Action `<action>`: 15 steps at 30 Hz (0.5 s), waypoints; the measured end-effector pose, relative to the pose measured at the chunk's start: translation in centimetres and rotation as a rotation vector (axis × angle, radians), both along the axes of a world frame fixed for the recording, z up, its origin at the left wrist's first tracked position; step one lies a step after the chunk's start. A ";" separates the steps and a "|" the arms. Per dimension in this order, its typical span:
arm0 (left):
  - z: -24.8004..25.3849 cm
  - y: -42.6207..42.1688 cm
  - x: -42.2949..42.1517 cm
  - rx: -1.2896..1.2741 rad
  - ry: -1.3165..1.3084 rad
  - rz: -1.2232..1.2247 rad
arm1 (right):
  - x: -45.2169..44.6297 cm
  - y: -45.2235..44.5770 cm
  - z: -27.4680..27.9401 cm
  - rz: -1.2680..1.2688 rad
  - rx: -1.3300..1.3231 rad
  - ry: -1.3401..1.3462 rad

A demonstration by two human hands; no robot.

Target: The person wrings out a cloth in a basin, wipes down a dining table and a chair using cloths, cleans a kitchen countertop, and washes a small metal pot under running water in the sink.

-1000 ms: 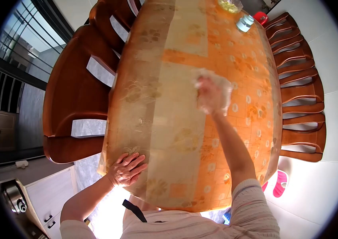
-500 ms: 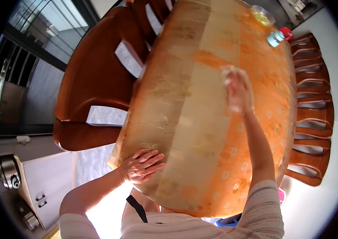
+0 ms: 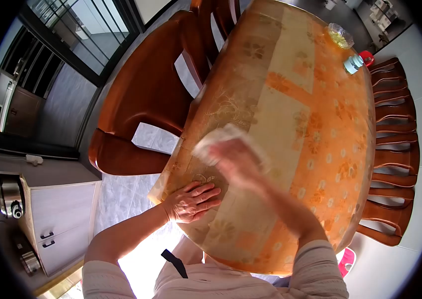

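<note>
A patterned orange and beige cloth covers the long table [image 3: 283,119]. Flat on its near left edge lies my left hand [image 3: 192,202], fingers spread, holding nothing. My right hand [image 3: 233,158] is blurred by motion over the left part of the table, just above and to the right of my left hand. Under and around its fingers is a pale, whitish cloth [image 3: 228,137], pressed against the tablecloth.
Brown wooden chairs line the left side [image 3: 143,99] and right side [image 3: 395,144]. At the far right end stand a clear bowl with yellowish contents [image 3: 339,37], a light blue jar [image 3: 353,64] and a red object [image 3: 366,58]. A cabinet [image 3: 66,224] is at lower left.
My right hand has swept the pale cloth from the table's middle to its left side, toward me. My left hand stays flat on the edge. The view has turned to the left.
</note>
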State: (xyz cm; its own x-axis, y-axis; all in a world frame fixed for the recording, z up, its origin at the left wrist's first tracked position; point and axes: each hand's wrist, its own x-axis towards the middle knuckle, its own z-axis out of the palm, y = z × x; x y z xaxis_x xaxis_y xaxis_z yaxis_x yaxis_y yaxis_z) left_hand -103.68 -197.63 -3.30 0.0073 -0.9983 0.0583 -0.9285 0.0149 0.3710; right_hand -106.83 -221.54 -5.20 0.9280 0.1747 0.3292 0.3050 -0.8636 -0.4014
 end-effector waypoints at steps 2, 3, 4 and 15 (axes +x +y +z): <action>-0.2 0.0 -0.1 -0.047 -0.004 0.021 | 2.2 -8.3 1.1 -0.378 -0.101 0.041; -0.3 -0.1 -0.1 -0.063 0.011 0.017 | 3.3 -12.6 -0.2 -0.515 -0.115 0.073; -0.3 -0.1 0.0 -0.074 0.025 0.016 | 4.4 -16.8 -1.4 -0.649 -0.127 0.113; -0.7 0.9 -0.3 -0.307 0.012 0.210 | 2.8 6.2 0.3 -0.232 -0.236 0.186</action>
State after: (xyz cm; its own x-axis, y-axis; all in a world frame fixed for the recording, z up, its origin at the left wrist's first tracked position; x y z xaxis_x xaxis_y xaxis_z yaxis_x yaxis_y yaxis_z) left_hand -104.03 -196.75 -4.04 0.2126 -0.9109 0.3537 -0.9189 -0.0632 0.3894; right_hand -103.99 -215.33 -4.90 0.9919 0.0034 0.1269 0.0307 -0.9764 -0.2137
